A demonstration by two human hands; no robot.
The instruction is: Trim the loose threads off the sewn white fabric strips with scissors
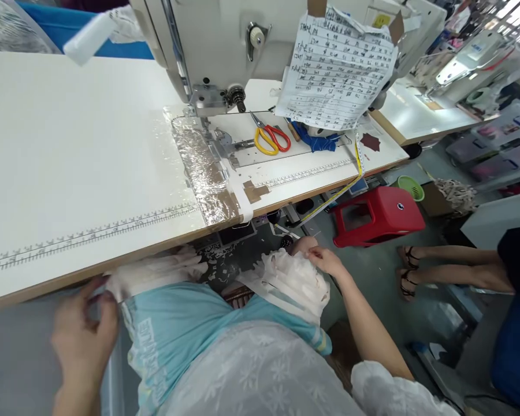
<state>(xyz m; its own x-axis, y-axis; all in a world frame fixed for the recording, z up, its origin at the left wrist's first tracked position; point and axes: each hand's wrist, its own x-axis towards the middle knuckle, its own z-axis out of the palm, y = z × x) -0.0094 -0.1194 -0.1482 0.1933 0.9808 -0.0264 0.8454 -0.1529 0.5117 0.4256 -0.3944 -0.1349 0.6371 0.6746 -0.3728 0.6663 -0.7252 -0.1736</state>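
Note:
My left hand (pixel 84 338) is below the table's front edge at the lower left, fingers pinched on the end of a white fabric strip (pixel 151 274) that runs along under the edge. My right hand (pixel 323 260) is lower centre-right, fingers closed on a bundle of white fabric pieces (pixel 292 283) resting on my lap. A light blue cloth (pixel 177 329) covers my legs. The sewing machine (pixel 212 46) stands on the white table (pixel 69 150) ahead.
Yellow-and-red scissors (pixel 271 138) lie beside the machine, under a taped paper list (pixel 335 69). A yellow tape measure (pixel 351 179) hangs off the table. A red stool (pixel 379 214) and green basket (pixel 411 186) stand right. Another person's sandalled feet (pixel 409 271) are close by.

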